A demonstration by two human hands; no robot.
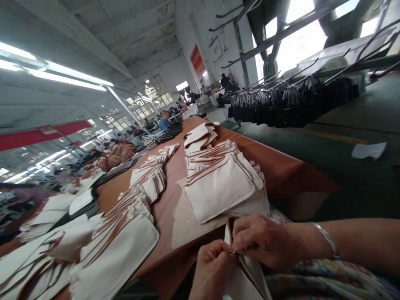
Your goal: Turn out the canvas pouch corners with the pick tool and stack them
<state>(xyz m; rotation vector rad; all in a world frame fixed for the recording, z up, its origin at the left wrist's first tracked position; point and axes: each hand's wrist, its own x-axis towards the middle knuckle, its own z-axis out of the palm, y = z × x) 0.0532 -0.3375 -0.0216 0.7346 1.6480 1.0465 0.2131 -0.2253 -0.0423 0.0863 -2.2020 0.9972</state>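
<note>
At the lower middle, my left hand pinches the edge of a white fabric piece with brown trim. My right hand, with a silver bangle on its wrist, is closed on the same piece, fingertips touching those of my left hand. The piece hangs over my lap, its lower part cut off by the frame. Just beyond my hands, a stack of white brown-edged pieces lies on the brown table. A long fanned row of similar pieces lies to the left.
More white pieces and brown bundles cover the far left. A person in blue sits farther along the table. Black items hang from a metal rack at the right. A white sheet lies on the floor.
</note>
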